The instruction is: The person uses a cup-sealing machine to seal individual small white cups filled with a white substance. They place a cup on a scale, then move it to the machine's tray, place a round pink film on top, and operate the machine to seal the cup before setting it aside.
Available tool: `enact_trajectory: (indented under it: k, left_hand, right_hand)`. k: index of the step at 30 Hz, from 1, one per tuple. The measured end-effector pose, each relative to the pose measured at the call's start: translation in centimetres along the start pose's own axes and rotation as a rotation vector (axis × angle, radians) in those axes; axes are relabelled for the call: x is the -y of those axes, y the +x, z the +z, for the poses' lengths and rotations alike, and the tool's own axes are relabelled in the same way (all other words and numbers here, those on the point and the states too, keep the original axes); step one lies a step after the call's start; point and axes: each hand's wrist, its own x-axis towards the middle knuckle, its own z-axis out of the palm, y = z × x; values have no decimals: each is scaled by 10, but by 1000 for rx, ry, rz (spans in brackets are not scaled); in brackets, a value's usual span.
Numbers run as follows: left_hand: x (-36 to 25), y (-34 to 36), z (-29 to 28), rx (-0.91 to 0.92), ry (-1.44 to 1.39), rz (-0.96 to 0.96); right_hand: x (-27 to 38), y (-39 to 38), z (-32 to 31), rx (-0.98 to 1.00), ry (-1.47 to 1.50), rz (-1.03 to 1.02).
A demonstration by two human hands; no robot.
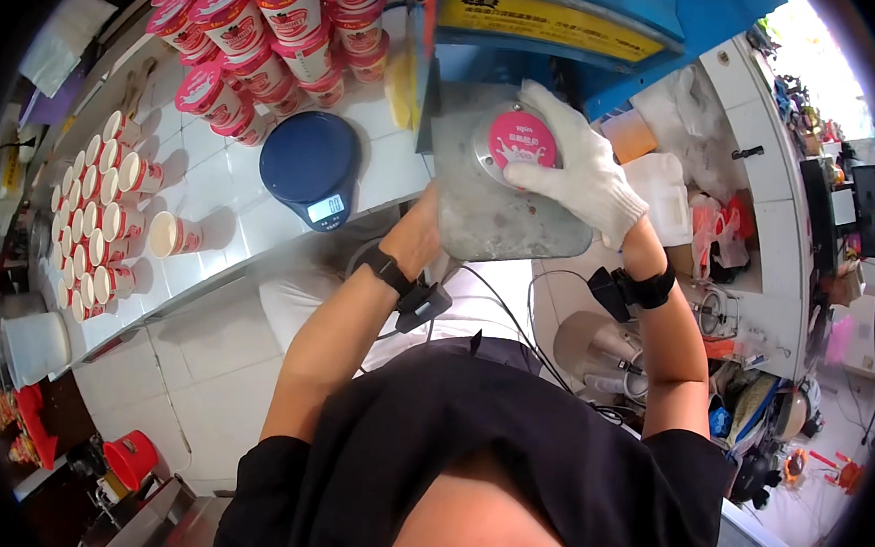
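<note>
A round pink lid [523,141] sits in a metal ring [483,156] on the grey metal plate [511,223] of a blue machine [614,9]. My right hand [585,162], in a white knit glove, curves round the lid's right side, fingers at its far edge and thumb at its near edge. Any cup beneath the lid is hidden. My left hand [418,234] is bare and reaches in at the plate's left edge. Its fingers are out of sight behind the plate, so what they touch cannot be seen.
Left of the machine, a dark blue digital scale [309,160] stands on the white tiled counter [209,249]. Stacked pink-lidded cups [271,43] rise behind it. Several open paper cups [100,218] are grouped further left. To the right are a white plastic jug [658,197] and plastic bags.
</note>
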Motion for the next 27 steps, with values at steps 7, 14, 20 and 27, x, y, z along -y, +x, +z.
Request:
enact_trajectory:
  k: [7,14,20,27]
  left_hand:
    - [-5,-12,-7,-90,207,-10]
    - [-36,3,-43,-195,481,-5]
    - [-48,4,-36,-155,427,-14]
    - [-31,3,8,91,47,-66]
  right_hand:
    - [-24,-8,-12,49,197,-12]
    - [-30,2,-13,14,365,45]
    - [-21,7,-8,-73,171,98]
    - [-16,-10,3,-134,124,-141]
